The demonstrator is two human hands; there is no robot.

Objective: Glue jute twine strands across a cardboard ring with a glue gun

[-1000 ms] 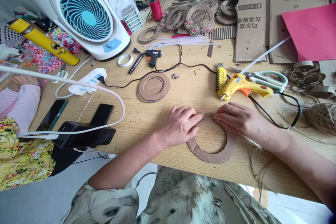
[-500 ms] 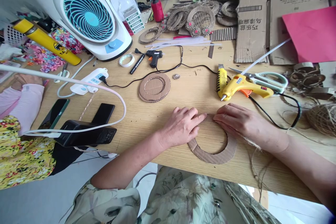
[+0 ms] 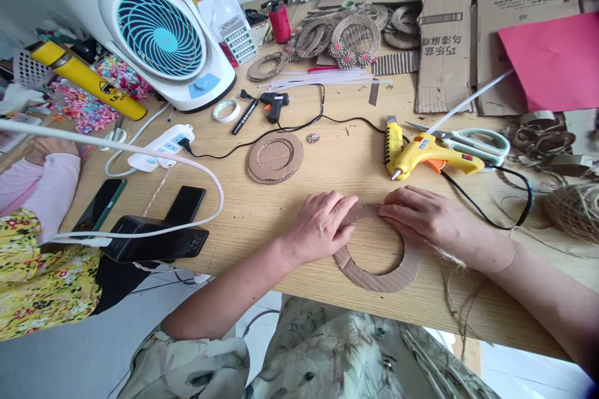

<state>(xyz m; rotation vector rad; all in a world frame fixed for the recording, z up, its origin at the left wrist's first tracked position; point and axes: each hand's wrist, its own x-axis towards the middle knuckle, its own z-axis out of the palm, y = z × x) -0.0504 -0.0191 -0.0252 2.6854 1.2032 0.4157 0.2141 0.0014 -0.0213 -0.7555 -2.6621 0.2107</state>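
A flat cardboard ring (image 3: 381, 279) lies on the table near its front edge. My left hand (image 3: 321, 227) is closed over the ring's upper left side, thumb and fingers at its edge. At the top right of the ring, my right hand (image 3: 430, 221) has its fingers pressed together, pinching a jute twine (image 3: 447, 254) whose strand comes out beneath the palm. The twine's end under the fingertips is hidden. Just beyond my right hand lies a yellow glue gun (image 3: 421, 153), nozzle pointing left, beside a yellow utility knife (image 3: 392, 140) and scissors (image 3: 482, 144).
A ball of twine (image 3: 573, 212) sits at the right edge. Further back are a second cardboard ring (image 3: 253, 159), a black glue gun (image 3: 274, 105) with its cord, a fan (image 3: 161, 40) and a pile of twine-covered rings (image 3: 358, 34). Another person's sleeve (image 3: 60, 177) shows at left.
My left hand's index finger has drawn back leftward from the top of the ring, away from my right fingertips. The right hand and the ring stay nearly in place.
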